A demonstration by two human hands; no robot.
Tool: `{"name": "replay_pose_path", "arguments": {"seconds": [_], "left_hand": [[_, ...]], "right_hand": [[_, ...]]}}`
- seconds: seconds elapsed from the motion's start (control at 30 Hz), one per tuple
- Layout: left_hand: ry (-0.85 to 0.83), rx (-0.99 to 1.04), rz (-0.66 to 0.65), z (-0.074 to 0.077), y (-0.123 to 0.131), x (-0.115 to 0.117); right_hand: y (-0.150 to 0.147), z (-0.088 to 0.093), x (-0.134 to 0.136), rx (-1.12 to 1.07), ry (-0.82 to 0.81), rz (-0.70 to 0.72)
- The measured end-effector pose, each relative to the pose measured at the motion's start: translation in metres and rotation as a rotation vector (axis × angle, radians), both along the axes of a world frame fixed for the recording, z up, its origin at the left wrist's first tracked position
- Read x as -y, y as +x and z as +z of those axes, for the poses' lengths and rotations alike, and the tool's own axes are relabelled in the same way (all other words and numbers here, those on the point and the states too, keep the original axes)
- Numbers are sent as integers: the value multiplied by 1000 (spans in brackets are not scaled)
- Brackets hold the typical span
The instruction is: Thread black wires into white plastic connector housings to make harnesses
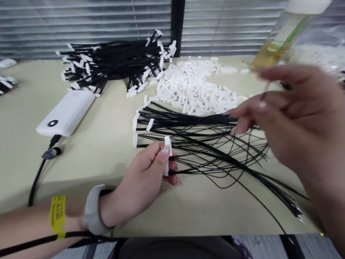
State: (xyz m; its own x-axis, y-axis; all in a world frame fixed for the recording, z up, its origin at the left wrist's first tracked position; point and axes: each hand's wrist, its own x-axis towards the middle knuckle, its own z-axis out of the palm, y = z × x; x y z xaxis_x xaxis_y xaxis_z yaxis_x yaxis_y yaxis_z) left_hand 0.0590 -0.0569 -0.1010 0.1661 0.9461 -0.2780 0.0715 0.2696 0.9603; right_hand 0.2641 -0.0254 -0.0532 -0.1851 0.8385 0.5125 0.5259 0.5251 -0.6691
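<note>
In the middle of the bench, my left hand (148, 171) is closed on a white plastic connector housing (168, 144), thumb pressed on its face. Black wires (202, 169) run from that housing to the right. My right hand (302, 119) is raised over the wires' right side, blurred by motion. Its thumb and fingers pinch what looks like a thin dark wire (266, 87); the far end cannot be made out. Behind the left hand lies a bundle of black wires (184, 122) with white housings on their left ends. Bare metal tips (299, 215) show near the bench's front edge.
A heap of loose white housings (195, 87) lies beyond the wires. Finished-looking cables (114, 59) are stacked at the back. A white power bank (66, 112) with a black cable (37, 182) sits left. At back right stands a clear bottle (288, 29) with yellowish liquid.
</note>
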Motion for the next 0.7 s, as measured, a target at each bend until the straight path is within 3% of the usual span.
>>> {"name": "replay_pose_path", "arguments": {"seconds": [0.17, 0.33, 0.7], "left_hand": [[21, 6, -25, -1, -1, -1], [57, -22, -54, 1, -1, -1], [133, -91, -127, 0, -1, 2]], "right_hand": [[-11, -11, 5, 249, 62, 71], [-14, -11, 6, 407, 16, 117], [-30, -20, 5, 371, -92, 242]]}}
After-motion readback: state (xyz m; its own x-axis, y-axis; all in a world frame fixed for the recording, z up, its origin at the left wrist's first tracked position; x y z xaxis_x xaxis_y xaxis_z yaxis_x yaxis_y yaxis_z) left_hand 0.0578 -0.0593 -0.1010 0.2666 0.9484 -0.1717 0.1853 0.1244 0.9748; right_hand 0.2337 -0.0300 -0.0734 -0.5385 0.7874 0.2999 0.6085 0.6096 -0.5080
